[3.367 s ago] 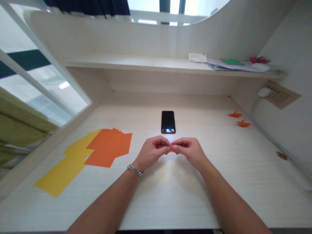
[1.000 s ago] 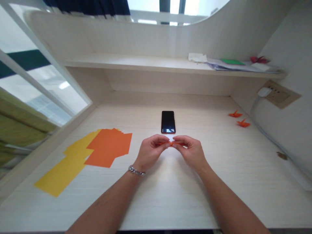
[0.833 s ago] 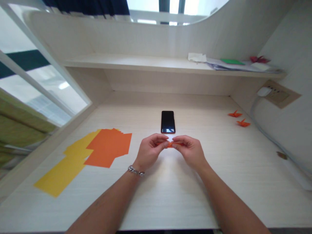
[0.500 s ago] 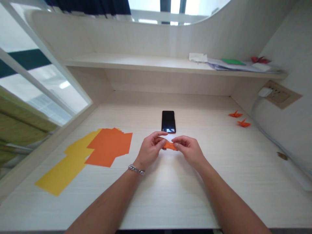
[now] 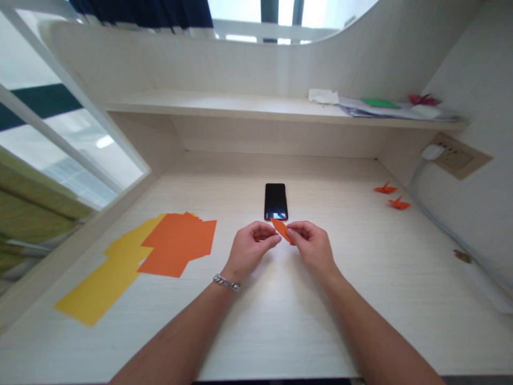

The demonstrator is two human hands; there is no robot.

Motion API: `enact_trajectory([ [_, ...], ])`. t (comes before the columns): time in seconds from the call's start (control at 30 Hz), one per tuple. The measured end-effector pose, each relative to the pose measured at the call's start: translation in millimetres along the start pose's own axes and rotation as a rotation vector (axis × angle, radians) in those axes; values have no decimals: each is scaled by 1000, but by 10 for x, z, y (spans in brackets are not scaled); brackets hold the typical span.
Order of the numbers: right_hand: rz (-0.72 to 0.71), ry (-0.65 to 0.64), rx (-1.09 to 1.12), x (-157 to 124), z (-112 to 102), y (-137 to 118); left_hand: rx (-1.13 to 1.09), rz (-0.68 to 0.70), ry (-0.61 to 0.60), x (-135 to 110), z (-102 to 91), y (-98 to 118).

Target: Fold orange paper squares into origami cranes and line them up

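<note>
A small folded piece of orange paper [image 5: 281, 229] is held just above the desk [image 5: 280, 321] in front of me. My right hand [image 5: 310, 247] pinches its right end between thumb and fingers. My left hand [image 5: 250, 248], with a metal bracelet on the wrist, has its fingers curled and its fingertips at the paper's left side; whether they grip it I cannot make out. The paper's pointed end sticks up to the left, toward a black phone [image 5: 276, 201] lying flat just behind the hands.
Orange sheets [image 5: 178, 243] overlap yellow sheets [image 5: 102, 283] on the left of the desk. Two small orange folded figures [image 5: 393, 195] sit at the far right near a cable and wall socket [image 5: 452, 158]. A shelf [image 5: 240, 104] above holds papers and a red folded figure.
The folded orange paper has been turned so its point now sticks up between the hands. Both hands have shifted slightly while working it.
</note>
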State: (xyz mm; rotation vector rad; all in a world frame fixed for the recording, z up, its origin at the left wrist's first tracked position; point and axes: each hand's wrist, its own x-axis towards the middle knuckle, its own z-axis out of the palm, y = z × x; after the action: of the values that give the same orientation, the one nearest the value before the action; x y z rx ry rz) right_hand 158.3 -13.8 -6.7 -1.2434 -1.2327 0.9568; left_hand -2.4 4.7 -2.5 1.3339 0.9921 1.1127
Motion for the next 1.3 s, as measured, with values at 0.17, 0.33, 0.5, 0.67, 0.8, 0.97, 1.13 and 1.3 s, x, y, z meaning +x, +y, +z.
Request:
enact_trajectory([
  [0.17,-51,42,-31,-30,37,-2,84,4,-18,-24,61,-41],
  [0.33,-49,45,46,-57,71,-30,104,41,27,-26,62,-26],
  [0.5,-37,63,132,-69,97,-33,153,76,61,-39,84,13],
  [0.67,-29,80,67,-73,99,-46,239,129,76,-62,95,36],
  [0.8,-34,82,-81,-56,59,-71,325,173,75,-77,87,53],
  [0.97,-104,89,-255,-49,30,-87,416,209,79,-75,79,61],
  [1.13,-147,87,-288,-91,51,-111,403,216,81,-84,97,65],
  [1.3,-155,76,-183,-110,64,-144,387,214,77,-101,106,93],
])
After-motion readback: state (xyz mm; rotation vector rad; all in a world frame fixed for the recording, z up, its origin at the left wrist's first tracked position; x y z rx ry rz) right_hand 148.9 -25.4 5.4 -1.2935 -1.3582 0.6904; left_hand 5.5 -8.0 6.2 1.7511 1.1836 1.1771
